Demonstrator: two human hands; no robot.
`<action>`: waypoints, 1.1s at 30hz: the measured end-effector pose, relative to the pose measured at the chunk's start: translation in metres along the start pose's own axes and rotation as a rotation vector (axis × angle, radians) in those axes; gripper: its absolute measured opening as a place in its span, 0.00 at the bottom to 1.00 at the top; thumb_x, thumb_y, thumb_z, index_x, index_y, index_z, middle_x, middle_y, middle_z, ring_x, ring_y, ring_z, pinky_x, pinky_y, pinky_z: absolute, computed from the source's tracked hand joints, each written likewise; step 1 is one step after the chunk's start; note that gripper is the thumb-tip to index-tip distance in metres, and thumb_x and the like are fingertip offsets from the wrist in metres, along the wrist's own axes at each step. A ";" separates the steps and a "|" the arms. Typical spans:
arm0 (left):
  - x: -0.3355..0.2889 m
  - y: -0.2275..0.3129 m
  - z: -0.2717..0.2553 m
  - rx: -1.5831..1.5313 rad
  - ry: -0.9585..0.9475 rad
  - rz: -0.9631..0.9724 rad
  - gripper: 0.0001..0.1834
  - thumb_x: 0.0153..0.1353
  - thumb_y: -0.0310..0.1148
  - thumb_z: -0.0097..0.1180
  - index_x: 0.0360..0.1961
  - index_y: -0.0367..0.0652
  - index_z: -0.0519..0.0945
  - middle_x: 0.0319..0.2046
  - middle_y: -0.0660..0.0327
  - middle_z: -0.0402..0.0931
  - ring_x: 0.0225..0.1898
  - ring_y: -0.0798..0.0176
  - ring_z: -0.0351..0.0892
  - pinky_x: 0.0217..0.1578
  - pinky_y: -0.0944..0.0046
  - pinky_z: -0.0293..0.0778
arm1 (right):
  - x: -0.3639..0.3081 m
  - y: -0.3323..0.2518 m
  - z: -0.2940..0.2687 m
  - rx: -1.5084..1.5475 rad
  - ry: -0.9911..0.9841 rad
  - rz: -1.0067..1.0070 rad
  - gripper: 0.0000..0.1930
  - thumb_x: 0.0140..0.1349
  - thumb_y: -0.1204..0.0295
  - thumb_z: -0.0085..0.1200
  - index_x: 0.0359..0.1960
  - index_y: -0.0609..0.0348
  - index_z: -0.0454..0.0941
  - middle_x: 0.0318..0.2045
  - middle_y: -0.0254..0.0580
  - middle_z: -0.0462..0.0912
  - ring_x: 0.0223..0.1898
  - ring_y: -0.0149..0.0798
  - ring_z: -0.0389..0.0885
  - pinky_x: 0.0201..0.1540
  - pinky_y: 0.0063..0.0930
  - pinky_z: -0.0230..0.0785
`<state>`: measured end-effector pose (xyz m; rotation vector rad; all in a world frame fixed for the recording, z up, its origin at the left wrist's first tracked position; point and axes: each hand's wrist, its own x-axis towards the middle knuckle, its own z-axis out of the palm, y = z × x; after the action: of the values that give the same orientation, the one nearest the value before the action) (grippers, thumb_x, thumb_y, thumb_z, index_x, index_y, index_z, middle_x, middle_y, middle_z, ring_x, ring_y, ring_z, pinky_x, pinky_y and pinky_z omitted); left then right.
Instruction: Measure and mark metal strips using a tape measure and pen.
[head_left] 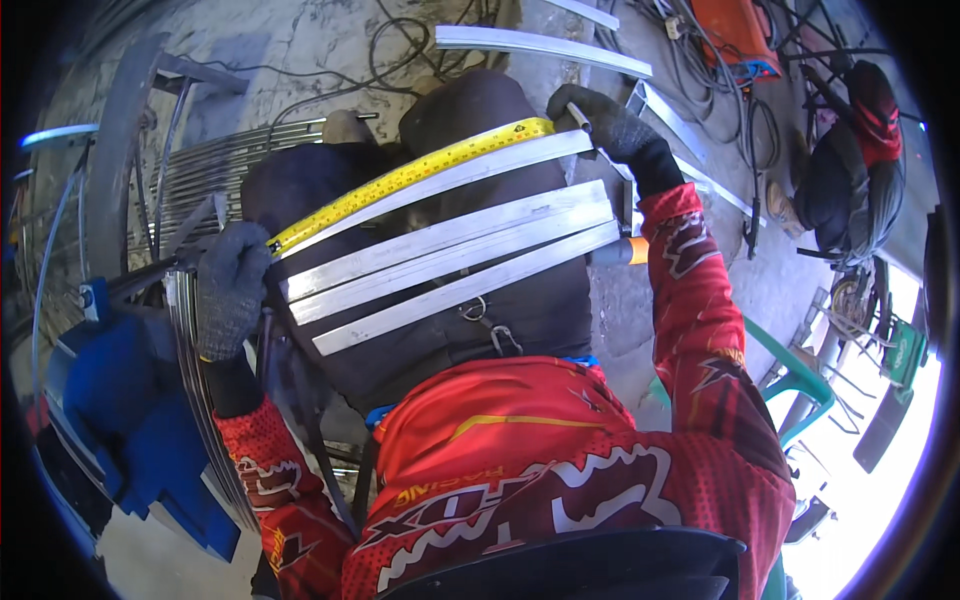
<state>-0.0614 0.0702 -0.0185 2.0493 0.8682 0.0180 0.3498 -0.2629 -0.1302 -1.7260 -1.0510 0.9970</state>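
Observation:
A yellow tape measure (pixel 410 180) lies stretched along the top of a silver metal bar (pixel 450 176), which rests across my dark-trousered legs. My left hand (pixel 235 285), in a grey knit glove, is closed at the left end of the tape; its case is not visible. My right hand (pixel 612 128), in a dark grey glove, grips the bar's far right end, its thumb and fingers around a small silver piece there. Nearer to me, several more silver bars (pixel 455 250) lie side by side across my lap, touching neither hand.
A stack of thin metal tubes (pixel 225 165) lies on the floor at the left, near a blue machine (pixel 135 390). Black cables (pixel 385 50) coil ahead. An orange machine (pixel 735 40) and another crouching person (pixel 855 165) are at far right. A green plastic chair (pixel 790 375) stands beside me.

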 end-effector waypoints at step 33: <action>0.003 -0.012 0.002 0.011 0.045 0.244 0.06 0.65 0.23 0.59 0.43 0.36 0.79 0.38 0.52 0.81 0.38 0.57 0.83 0.41 0.59 0.79 | -0.049 -0.014 -0.012 -0.083 0.385 -0.081 0.03 0.71 0.74 0.53 0.44 0.53 0.74 0.33 0.25 0.72 0.24 0.18 0.63 0.28 0.15 0.57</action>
<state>-0.0653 0.0750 -0.0296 2.1614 0.6421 0.1939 0.3415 -0.3072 -0.1046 -1.8344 -0.9108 0.5459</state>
